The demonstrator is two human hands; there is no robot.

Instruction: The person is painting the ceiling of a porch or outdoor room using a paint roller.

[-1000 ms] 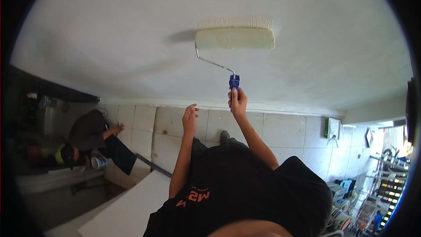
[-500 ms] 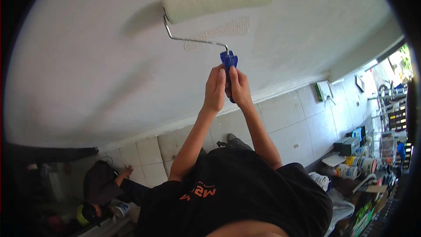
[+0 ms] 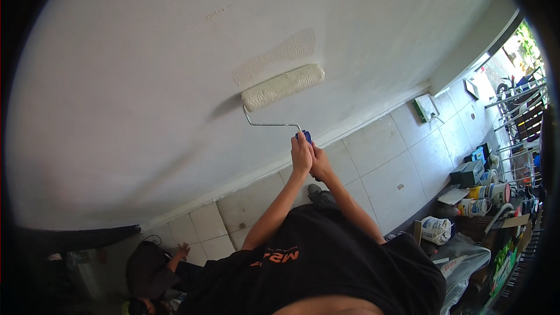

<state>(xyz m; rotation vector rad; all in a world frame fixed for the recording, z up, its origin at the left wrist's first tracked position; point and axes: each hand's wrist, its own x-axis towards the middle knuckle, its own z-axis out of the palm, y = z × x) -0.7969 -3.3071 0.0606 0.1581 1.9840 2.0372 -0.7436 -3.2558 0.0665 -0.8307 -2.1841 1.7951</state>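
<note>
Paint roller (image 3: pixel 283 87), centre of frame: cream, ridged cylindrical sleeve (image 3: pixel 294 83), tilted, right end higher; thin bent metal rod (image 3: pixel 271 124); blue handle (image 3: pixel 304 136), gripped by left hand (image 3: pixel 301 156) and right hand (image 3: pixel 321 163).

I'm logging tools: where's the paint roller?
In the head view, the paint roller is upper centre, below a paint patch, held by left hand and right hand.
</note>
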